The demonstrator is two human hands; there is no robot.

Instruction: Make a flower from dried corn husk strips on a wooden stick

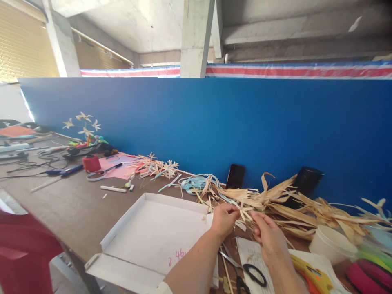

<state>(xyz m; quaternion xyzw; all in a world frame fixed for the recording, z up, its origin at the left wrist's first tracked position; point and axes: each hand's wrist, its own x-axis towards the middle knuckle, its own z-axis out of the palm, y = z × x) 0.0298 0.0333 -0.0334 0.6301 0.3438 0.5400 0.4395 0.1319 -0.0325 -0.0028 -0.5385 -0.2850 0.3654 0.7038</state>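
My left hand (224, 219) and my right hand (267, 233) meet low in the middle of the head view, both with fingers pinched on thin dry straw strips (245, 212). The strips run into a loose pile of dried husk leaves (306, 208) spread to the right along the blue partition. Black-handled scissors (248, 272) lie on the table just below my hands, on a white sheet of paper (254, 253). A shallow white cardboard box lid (153, 232) lies open to the left of my left forearm.
A blue partition (214, 122) backs the brown table (70, 204). Two dark phones (235, 176) (308, 177) lean against it. A white tub (329, 243), a yellow glue gun (312, 275), light blue ribbon (192, 183), finished straw flowers (157, 165), a red spool (91, 163) and tools lie around.
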